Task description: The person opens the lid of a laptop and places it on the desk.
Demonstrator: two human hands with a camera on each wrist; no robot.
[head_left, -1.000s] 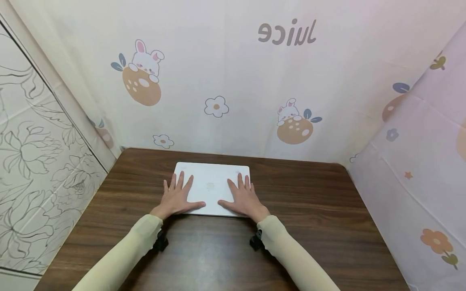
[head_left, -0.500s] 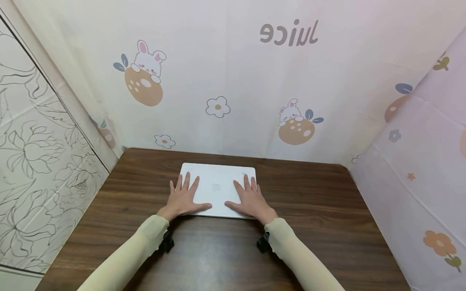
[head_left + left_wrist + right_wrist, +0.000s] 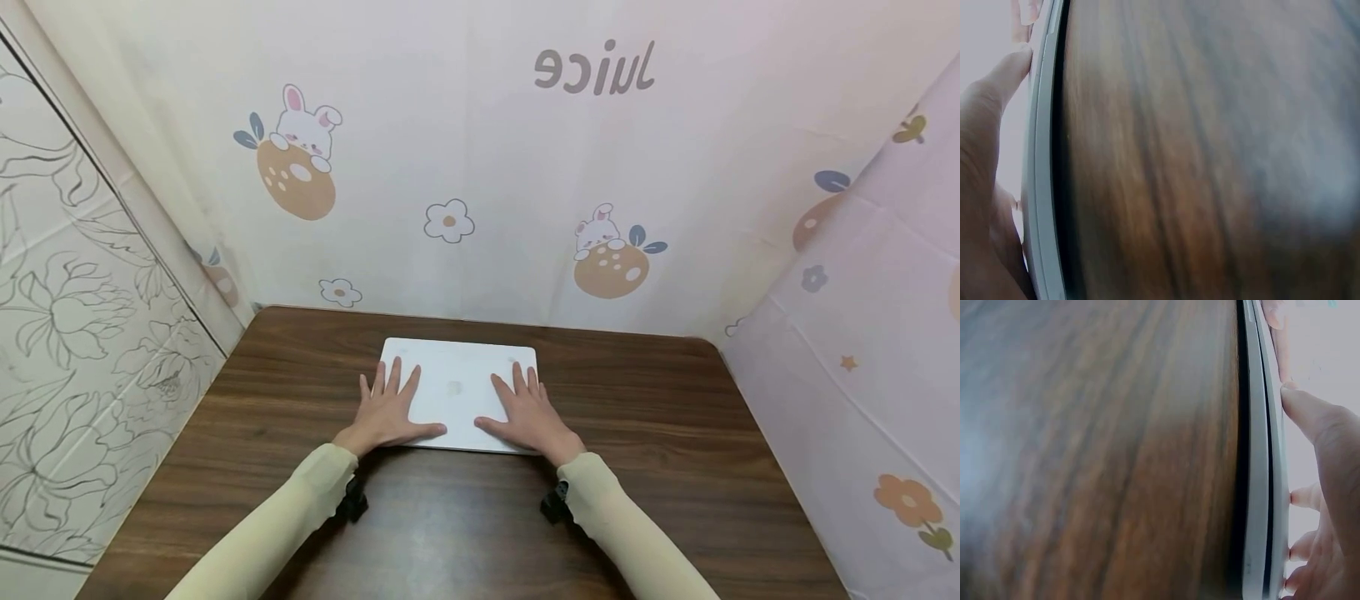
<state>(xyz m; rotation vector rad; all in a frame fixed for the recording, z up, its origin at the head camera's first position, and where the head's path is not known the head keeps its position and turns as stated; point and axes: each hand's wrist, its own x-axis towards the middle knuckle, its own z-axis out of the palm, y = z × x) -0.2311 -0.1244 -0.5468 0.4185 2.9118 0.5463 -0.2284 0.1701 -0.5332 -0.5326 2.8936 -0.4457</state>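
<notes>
One white laptop | under most left fingers | under most right fingers

The left grip and right grip cover the near corners of the laptop, and the mark on it is too faint and tiny for me to make out. Both sleeves run off the bottom of the head view, and in the wrist shots the worktop is pretty smeary, with each grip chopped off by the frame edge.
</notes>
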